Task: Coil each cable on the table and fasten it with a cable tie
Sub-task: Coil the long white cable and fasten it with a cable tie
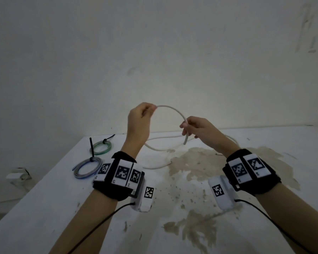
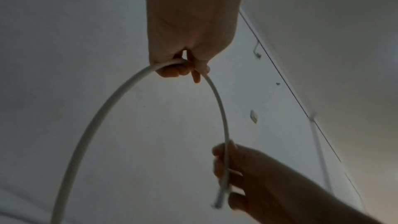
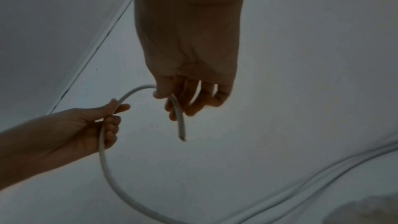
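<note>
A white cable [image 1: 174,110] arches in the air between my two hands above the table [image 1: 44,208]. My left hand [image 1: 151,109] pinches it at the top of the arch. From there it drops behind my wrist to loose loops [image 1: 155,166] on the table. My right hand [image 1: 185,125] holds it a short way from its cut end [image 1: 185,143], which hangs down free. In the left wrist view my left hand [image 2: 185,67] curls round the cable [image 2: 219,105], with the right hand [image 2: 226,168] below. In the right wrist view my right hand [image 3: 172,101] grips above the cable end [image 3: 182,137].
Two coiled cables lie at the table's left: a green one [image 1: 101,146] and a blue-grey one [image 1: 88,166], each bound with a black tie. A brown stain [image 1: 200,162] spreads over the middle of the table. A wall stands close behind the table.
</note>
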